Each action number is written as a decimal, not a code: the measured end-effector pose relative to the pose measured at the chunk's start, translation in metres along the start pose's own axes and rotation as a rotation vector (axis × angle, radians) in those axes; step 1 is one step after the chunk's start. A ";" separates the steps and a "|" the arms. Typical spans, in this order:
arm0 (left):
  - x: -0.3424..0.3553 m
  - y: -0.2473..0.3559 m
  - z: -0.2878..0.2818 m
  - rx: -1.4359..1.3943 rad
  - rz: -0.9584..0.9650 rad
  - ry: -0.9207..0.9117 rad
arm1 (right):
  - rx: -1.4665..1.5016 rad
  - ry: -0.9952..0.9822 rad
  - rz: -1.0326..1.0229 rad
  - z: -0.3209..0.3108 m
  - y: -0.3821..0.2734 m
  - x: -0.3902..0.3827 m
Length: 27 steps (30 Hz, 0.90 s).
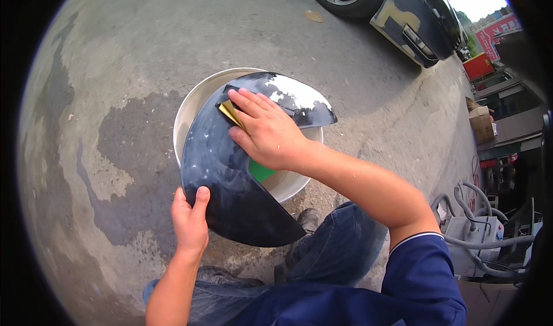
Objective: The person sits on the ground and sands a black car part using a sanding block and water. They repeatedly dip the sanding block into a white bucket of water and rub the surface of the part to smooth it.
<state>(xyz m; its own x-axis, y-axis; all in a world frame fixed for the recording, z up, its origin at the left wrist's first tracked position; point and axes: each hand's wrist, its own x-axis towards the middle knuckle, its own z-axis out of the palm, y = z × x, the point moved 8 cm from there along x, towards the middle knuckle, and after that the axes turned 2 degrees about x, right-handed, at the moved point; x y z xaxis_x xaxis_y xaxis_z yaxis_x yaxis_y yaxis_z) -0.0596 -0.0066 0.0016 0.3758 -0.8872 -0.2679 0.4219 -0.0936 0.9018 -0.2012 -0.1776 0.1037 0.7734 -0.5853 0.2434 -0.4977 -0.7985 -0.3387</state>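
Observation:
A curved dark panel [233, 205], dulled with pale smudges and bearing a white patch toward its upper right, lies across a round pale tub [292, 188]. My left hand [191, 216] grips the panel's lower left edge, thumb on top. My right hand [266, 129] presses on the upper middle of the panel with its fingers together over a folded yellow and black sheet [228, 112], apparently abrasive paper. Part of a green surface [260, 171] shows inside the tub beneath the panel; the rest is hidden.
A dark car [420, 21] with tan patches stands at the top right. Cardboard boxes [481, 121] and a grey machine with coiled hoses [469, 239] line the right side. My legs [340, 239] are below the tub on stained concrete [103, 67].

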 end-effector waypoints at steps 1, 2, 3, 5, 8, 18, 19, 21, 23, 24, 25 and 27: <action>-0.001 -0.002 0.000 0.025 -0.002 -0.001 | 0.018 0.048 0.146 -0.009 0.046 0.012; 0.000 -0.006 -0.004 0.049 0.001 0.002 | -0.030 0.032 0.214 -0.008 0.055 0.016; 0.003 -0.009 -0.004 0.069 0.009 -0.001 | -0.085 0.021 0.282 -0.009 0.061 0.019; -0.001 -0.005 -0.013 0.085 0.031 0.043 | -0.010 0.017 0.044 0.015 -0.012 0.007; -0.001 0.000 -0.008 0.067 0.030 0.043 | 0.095 -0.108 -0.193 0.029 -0.071 -0.012; -0.003 -0.002 -0.008 0.074 0.035 0.062 | 0.094 -0.141 -0.186 0.041 -0.082 -0.015; -0.004 0.000 -0.009 0.082 0.033 0.067 | 0.107 -0.154 -0.215 0.042 -0.079 -0.010; -0.004 -0.003 -0.009 0.062 0.038 0.056 | 0.014 0.013 -0.052 0.017 -0.013 0.022; -0.001 -0.006 0.002 0.042 0.038 0.018 | -0.023 0.004 0.201 0.002 0.069 0.041; -0.001 -0.007 0.001 0.049 0.034 0.026 | -0.049 0.037 0.230 0.001 0.063 0.040; -0.002 -0.006 -0.004 0.062 0.035 0.038 | -0.068 0.075 0.254 0.006 0.047 0.040; -0.003 -0.007 -0.012 0.065 0.037 0.047 | 0.025 0.017 -0.017 0.030 -0.037 0.017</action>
<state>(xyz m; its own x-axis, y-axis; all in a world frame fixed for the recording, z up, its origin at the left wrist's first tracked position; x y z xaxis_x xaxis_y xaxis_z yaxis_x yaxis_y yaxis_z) -0.0539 0.0017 -0.0084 0.4290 -0.8686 -0.2480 0.3527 -0.0917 0.9312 -0.1580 -0.1543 0.0930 0.7748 -0.5741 0.2648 -0.4745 -0.8048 -0.3566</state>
